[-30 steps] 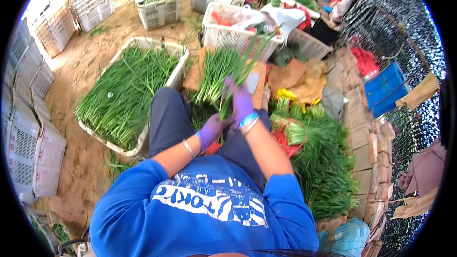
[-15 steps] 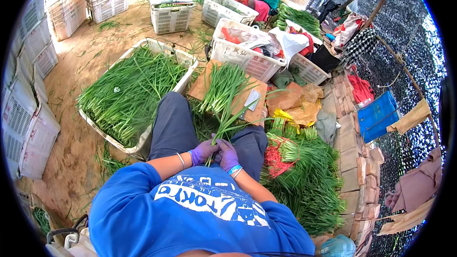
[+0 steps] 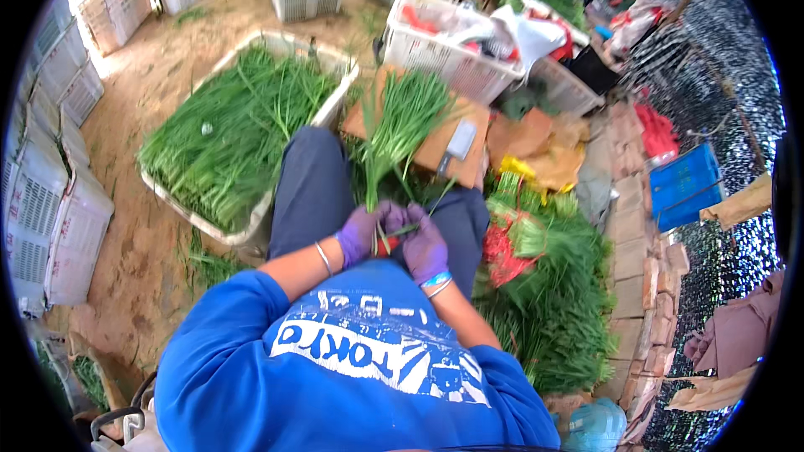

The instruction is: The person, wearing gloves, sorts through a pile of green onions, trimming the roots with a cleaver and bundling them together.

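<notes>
Both my hands wear purple gloves and meet over my lap. My left hand (image 3: 362, 234) grips the stem end of a bunch of green chives (image 3: 398, 130) that fans out away from me over a brown cardboard sheet (image 3: 435, 146). My right hand (image 3: 425, 244) closes on the same stems, with a red band (image 3: 384, 243) showing between the two hands. A knife with a pale blade (image 3: 459, 142) lies on the cardboard to the right of the bunch.
A white crate full of loose chives (image 3: 230, 130) stands at my left. Tied chive bundles with red bands (image 3: 544, 285) are piled at my right. More white crates (image 3: 456, 54) stand beyond, stacked empty ones (image 3: 50, 201) at far left, a blue crate (image 3: 685, 188) at right.
My hands have drawn back from the cardboard toward my lap, pulling the chive bunch with them. The right hand came down from the leaves to the stem end.
</notes>
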Demonstrator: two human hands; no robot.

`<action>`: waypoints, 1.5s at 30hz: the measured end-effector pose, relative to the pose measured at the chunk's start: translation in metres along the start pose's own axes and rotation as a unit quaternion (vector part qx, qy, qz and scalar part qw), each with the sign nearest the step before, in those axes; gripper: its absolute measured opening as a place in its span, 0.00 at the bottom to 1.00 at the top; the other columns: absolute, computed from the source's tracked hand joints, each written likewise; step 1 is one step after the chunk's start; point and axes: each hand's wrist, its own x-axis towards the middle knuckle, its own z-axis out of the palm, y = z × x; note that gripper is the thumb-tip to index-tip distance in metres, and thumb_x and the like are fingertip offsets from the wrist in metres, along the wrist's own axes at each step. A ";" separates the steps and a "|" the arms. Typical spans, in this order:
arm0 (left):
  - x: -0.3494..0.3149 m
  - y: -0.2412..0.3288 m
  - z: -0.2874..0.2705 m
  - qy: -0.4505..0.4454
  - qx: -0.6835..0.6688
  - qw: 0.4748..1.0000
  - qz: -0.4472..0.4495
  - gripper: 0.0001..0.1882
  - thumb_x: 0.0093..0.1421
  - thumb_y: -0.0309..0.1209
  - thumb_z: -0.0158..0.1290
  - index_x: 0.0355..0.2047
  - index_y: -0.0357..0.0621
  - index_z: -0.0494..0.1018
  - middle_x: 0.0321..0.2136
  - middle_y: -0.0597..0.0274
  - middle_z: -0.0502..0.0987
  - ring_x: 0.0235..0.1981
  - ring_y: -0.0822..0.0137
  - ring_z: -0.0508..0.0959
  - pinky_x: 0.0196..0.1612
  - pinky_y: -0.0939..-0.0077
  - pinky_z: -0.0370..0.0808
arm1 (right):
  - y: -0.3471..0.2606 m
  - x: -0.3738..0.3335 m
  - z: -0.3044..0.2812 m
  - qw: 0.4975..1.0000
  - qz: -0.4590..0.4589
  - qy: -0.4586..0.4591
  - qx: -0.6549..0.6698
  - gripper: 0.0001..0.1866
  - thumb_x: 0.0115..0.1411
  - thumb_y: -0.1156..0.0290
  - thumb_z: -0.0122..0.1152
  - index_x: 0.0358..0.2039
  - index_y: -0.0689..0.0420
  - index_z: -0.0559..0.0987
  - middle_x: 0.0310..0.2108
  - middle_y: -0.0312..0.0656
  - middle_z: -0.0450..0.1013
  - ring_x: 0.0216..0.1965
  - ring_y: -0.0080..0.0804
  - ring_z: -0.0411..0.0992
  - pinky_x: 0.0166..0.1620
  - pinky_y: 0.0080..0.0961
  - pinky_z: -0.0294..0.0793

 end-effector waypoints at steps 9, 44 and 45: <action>-0.019 0.100 -0.015 0.040 -0.127 0.984 0.116 0.17 0.62 0.36 0.40 0.49 0.45 0.64 0.19 0.78 0.62 0.13 0.85 0.55 0.21 0.87 0.59 | -0.057 -0.009 -0.004 0.978 0.083 0.007 -0.191 0.14 0.57 0.68 0.50 0.40 0.62 0.73 0.37 0.41 0.73 0.26 0.19 0.66 0.30 0.17 0.67; 0.142 0.118 0.016 0.242 0.573 0.780 -0.066 0.40 0.51 0.47 0.54 0.56 0.36 0.51 0.40 0.45 0.70 0.40 0.63 0.71 0.42 0.73 0.68 | 0.010 0.197 -0.003 0.975 0.179 -0.013 -0.133 0.13 0.62 0.66 0.41 0.39 0.61 0.69 0.18 0.31 0.62 0.15 0.17 0.56 0.23 0.20 0.66; 0.129 0.123 0.019 0.246 0.675 0.696 0.003 0.47 0.48 0.48 0.56 0.59 0.35 0.45 0.44 0.39 0.67 0.49 0.58 0.68 0.51 0.69 0.64 | 0.016 0.206 -0.031 0.967 0.249 0.042 -0.009 0.14 0.61 0.66 0.42 0.41 0.61 0.69 0.17 0.29 0.59 0.15 0.16 0.54 0.24 0.19 0.66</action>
